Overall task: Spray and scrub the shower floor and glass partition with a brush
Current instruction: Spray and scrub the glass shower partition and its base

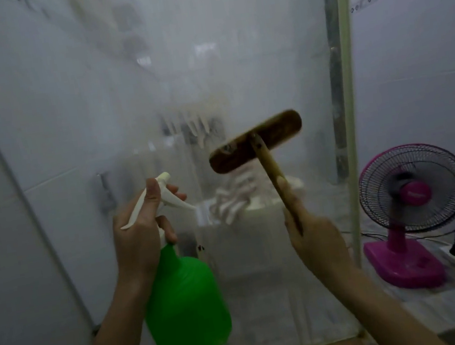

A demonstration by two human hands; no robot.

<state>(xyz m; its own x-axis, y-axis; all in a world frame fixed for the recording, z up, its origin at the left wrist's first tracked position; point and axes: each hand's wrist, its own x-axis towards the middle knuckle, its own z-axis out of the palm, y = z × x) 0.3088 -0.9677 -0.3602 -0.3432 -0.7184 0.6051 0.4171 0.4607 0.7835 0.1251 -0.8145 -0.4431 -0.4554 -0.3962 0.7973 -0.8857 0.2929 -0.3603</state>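
I log the green spray bottle (186, 308) with white trigger upright before the fogged, streaked glass partition (203, 57), the brown wooden brush (256, 143) to its right, head tilted.

The spray bottle (186, 308) is glossy green plastic (white plastic trigger); the brush (255, 141) is worn brown wood; the glass partition (205, 72) looks cloudy; the fan (412, 195) is shiny pink plastic.

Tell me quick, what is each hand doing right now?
Left hand: closed round the neck of the spray bottle, a finger on the trigger.
Right hand: closed round the brush handle, brush head raised at the glass.
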